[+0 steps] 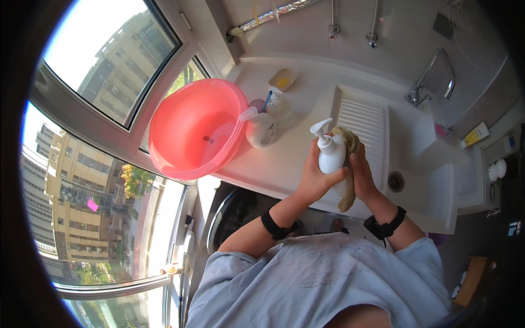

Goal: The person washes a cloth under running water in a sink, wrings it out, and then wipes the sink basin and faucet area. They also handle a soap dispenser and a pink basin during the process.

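Note:
My left hand (318,176) is wrapped around a white pump bottle (330,159), thumb across its front and the pump head pointing up and left. On the bottle's right side, my right hand (361,172) presses an olive-coloured cloth (348,197) against it. The cloth runs from the bottle's shoulder down past its base. Both hands are above the front of the white counter, beside the ribbed washboard (363,123) of the sink. Part of the bottle's lower body is hidden by my fingers and the cloth.
A pink plastic basin (184,127) leans by the window at left. Beside it stand a pump bottle (261,130) and a clear pump bottle (279,107), with a soap dish (283,79) behind. The sink has a drain (396,181) and chrome faucet (430,78); a yellow-white tube (475,134) lies right.

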{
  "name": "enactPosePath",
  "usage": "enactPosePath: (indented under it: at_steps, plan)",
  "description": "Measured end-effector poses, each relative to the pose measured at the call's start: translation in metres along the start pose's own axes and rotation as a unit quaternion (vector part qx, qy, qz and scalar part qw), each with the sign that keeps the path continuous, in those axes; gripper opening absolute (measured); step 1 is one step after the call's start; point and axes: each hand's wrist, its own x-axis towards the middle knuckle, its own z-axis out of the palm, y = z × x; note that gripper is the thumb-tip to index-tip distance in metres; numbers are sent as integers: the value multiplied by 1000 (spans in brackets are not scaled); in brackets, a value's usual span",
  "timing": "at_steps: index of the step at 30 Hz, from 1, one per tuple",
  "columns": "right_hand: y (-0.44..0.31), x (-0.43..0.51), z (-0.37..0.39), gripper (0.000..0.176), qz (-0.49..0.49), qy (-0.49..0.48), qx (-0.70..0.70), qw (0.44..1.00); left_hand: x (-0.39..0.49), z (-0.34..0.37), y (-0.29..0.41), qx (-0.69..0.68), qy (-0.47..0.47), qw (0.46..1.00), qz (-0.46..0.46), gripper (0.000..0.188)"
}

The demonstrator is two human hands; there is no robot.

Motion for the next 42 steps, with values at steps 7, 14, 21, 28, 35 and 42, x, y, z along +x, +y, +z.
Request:
enactPosePath:
  at_steps: [7,14,21,28,35,42]
  plan:
    - [3,15,-11,62,282,-76,277,915,1,-13,12,-71,-24,997,31,69]
    - [-10,2,21,73,271,-75,515,810,15,-21,11,-162,84,981,60,66]
    - [-3,-6,27,61,233,-22,377,896,27,-14,4,77,102,959,251,68]
    - [2,-10,-2,41,115,30,21,993,31,-28,-17,97,88,971,201,70]
    - [-4,33,-8,47,-194,-81,-218,953,19,-45,-51,168,-32,972,162,79]
    - [17,41,12,48,-118,-74,-175,975,-1,-59,-56,235,-98,962,94,88]
